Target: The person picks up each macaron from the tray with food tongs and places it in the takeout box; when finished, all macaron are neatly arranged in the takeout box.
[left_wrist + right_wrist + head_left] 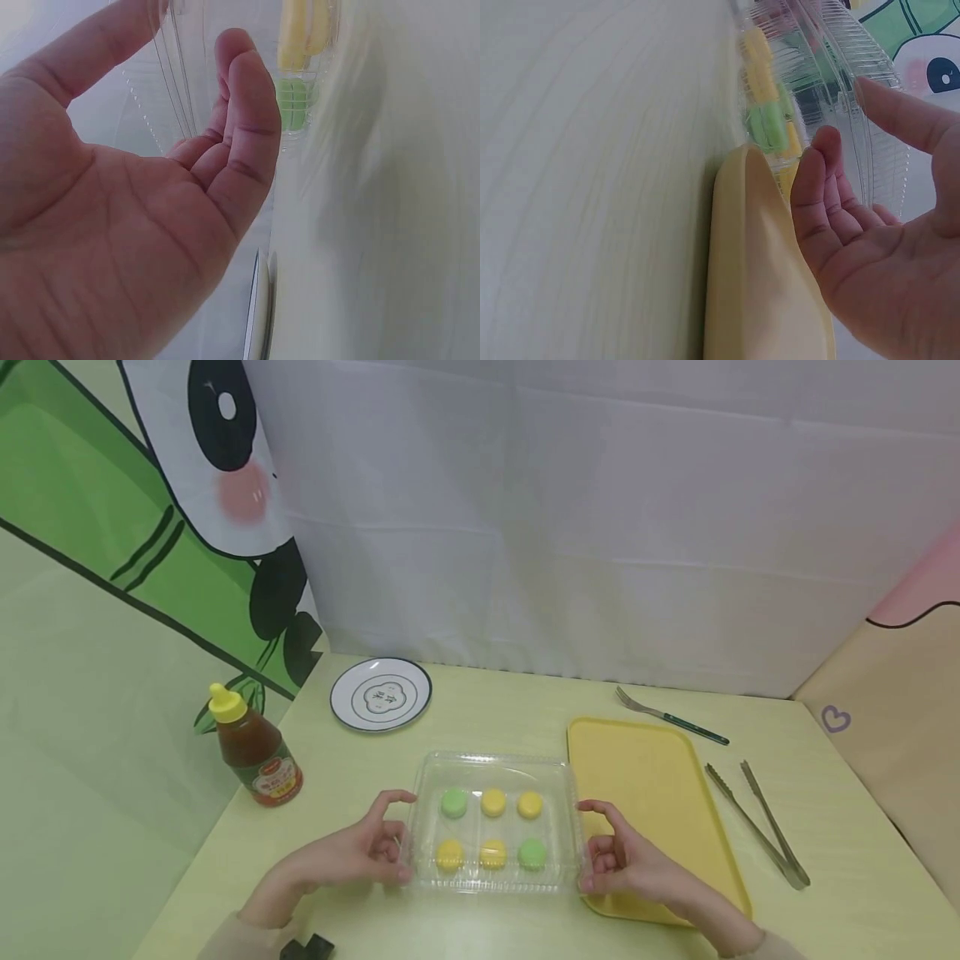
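Observation:
A clear plastic clamshell box [495, 884] with its lid down sits on the table in front of me. Several green and yellow macarons [493, 802] show through it in two rows. At the box's left side, my left hand [360, 847] grips the edge, index finger toward the far corner and thumb toward the near one. My right hand [626, 856] holds the opposite side likewise, above the yellow tray [637, 768]. In the left wrist view the thumb lies along the clear wall [176, 82] with the other fingers curled. The right wrist view shows fingers bent beside the box [855, 127].
A sauce bottle [258, 752] with a yellow cap stands at left. Behind the box lies a white plate [378, 693] with a dark rim. Right of it are a green-handled fork [671, 718] and metal tongs [765, 831]. A small black object [307, 947] shows at the bottom edge.

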